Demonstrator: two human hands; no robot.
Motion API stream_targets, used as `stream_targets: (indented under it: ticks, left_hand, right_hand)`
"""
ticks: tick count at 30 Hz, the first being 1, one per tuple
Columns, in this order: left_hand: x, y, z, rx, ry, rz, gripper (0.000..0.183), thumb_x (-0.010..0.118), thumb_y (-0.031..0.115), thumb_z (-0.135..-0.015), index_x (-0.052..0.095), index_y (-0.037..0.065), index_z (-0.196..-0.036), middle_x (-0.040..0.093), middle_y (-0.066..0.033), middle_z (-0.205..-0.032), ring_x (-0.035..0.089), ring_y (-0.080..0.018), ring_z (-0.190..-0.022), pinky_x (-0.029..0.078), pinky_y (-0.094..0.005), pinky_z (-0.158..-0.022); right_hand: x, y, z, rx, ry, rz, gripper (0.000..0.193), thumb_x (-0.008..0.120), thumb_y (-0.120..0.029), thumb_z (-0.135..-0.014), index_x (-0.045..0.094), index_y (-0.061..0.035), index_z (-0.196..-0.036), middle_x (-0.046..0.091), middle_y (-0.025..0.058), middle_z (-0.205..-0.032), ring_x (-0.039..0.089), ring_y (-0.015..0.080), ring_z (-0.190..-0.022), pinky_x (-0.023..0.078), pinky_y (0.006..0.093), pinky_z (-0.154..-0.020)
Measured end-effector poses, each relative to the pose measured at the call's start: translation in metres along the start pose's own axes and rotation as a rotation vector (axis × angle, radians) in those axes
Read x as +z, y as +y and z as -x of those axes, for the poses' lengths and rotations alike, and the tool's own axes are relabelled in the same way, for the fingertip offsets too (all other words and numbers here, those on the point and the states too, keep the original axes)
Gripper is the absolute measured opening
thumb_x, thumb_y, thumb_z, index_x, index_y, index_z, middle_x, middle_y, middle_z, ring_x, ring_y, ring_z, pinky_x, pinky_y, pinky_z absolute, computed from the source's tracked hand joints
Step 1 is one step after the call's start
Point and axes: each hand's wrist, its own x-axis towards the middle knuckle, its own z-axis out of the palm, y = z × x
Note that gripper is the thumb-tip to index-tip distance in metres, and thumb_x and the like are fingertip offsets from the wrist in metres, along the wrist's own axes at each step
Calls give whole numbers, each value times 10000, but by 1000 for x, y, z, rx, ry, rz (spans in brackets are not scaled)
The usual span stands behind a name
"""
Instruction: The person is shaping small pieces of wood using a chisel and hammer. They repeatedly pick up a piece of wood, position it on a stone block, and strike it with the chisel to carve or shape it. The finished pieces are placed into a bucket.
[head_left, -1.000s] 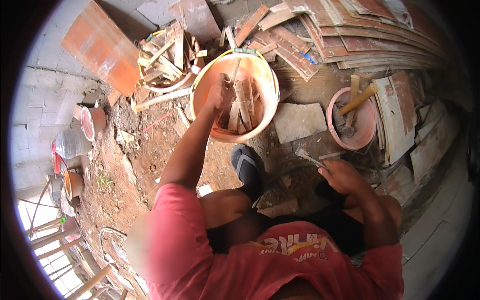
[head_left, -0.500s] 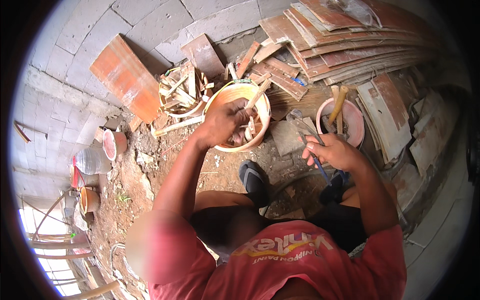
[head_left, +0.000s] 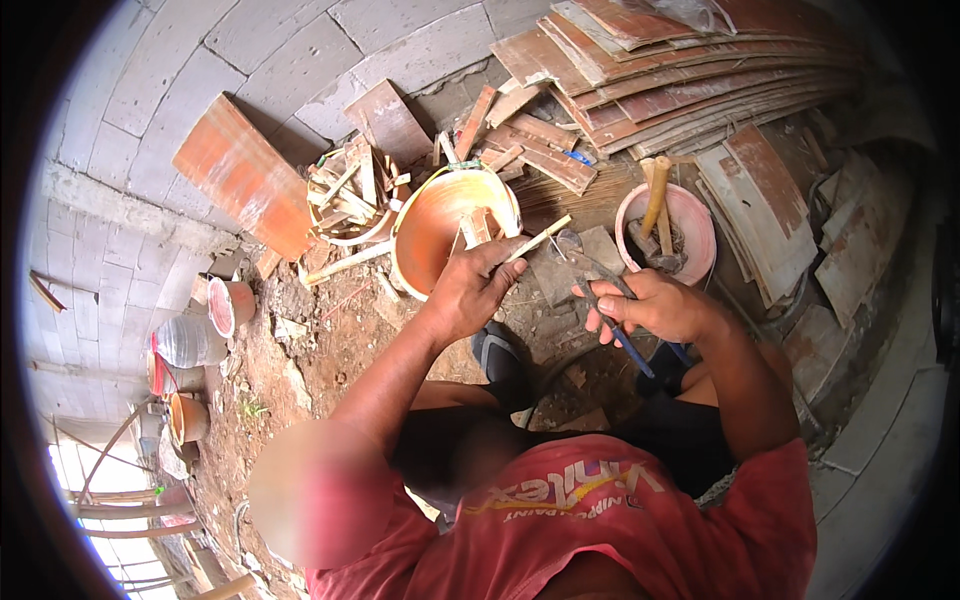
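A narrow wooden strip [head_left: 543, 236] is pinched in my left hand [head_left: 470, 292], just in front of the large orange bucket [head_left: 412, 250]. Its free end points right and away from me. My right hand [head_left: 655, 305] is closed around pliers with blue handles [head_left: 632, 352]; their metal jaws reach toward the strip, and I cannot tell whether they touch it. Inside the orange bucket lie a few wood pieces [head_left: 478, 226]. To the right, a pinkish bucket [head_left: 706, 225] holds a hammer with a yellowish wooden handle [head_left: 656, 195].
Wood scraps fill another bucket [head_left: 350, 195] at the left. Stacked boards [head_left: 690, 90] lie at the far right beside loose planks [head_left: 545, 160]. An orange-brown board [head_left: 240, 180] leans on the block wall [head_left: 290, 60]. Smaller buckets [head_left: 232, 305] stand on the rubble-strewn ground at far left.
My left hand has come from over the orange bucket toward me and right, with wood in its fingers, nearer to the pliers. My right hand keeps its grip. The whole view has shifted slightly.
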Motion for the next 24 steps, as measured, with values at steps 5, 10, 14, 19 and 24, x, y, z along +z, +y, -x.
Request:
stream_targets:
  ticks: [5, 10, 14, 19, 24]
  left_hand:
    - [1, -1, -1, 17, -29, 9, 300, 575, 188, -950, 608, 39, -1208, 659, -208, -945, 646, -353, -867, 500, -394, -795]
    - [-2, -5, 3, 55, -10, -19, 298, 591, 192, -938, 623, 46, -1196, 660, -209, -946, 645, -374, -857, 504, -403, -775]
    - [-4, -14, 10, 98, -28, -37, 308, 611, 197, -926, 627, 55, -1199, 662, -208, -922, 650, -362, -829, 505, -403, -754]
    - [-13, -18, 17, 121, -141, -40, 327, 623, 192, -917, 620, 62, -1218, 659, -210, -861, 650, -358, -775, 506, -399, -723]
    - [-26, -4, 22, 53, -311, -93, 329, 616, 177, -930, 613, 65, -1239, 666, -194, -865, 644, -276, -740, 495, -366, -694]
  right_hand:
    - [2, -1, 2, 11, 42, 74, 441, 453, -227, -1004, 453, 6, -1379, 632, 39, -909, 605, 112, -763, 489, 265, -724]
    - [10, -15, 6, 60, 113, 95, 401, 444, -213, -1004, 511, 7, -1333, 548, -1, -724, 519, 75, -594, 458, 249, -593]
    - [10, -18, 4, 100, 92, 167, 360, 461, -223, -997, 567, -29, -1282, 507, -16, -656, 471, 66, -525, 431, 246, -519]
    - [4, -8, 5, 140, 5, 122, 330, 491, -269, -991, 615, -83, -1233, 487, -26, -653, 460, 63, -524, 424, 241, -480]
    - [5, -12, 8, 233, -38, 109, 325, 497, -281, -990, 635, -66, -1191, 481, -27, -654, 453, 67, -530, 420, 236, -473]
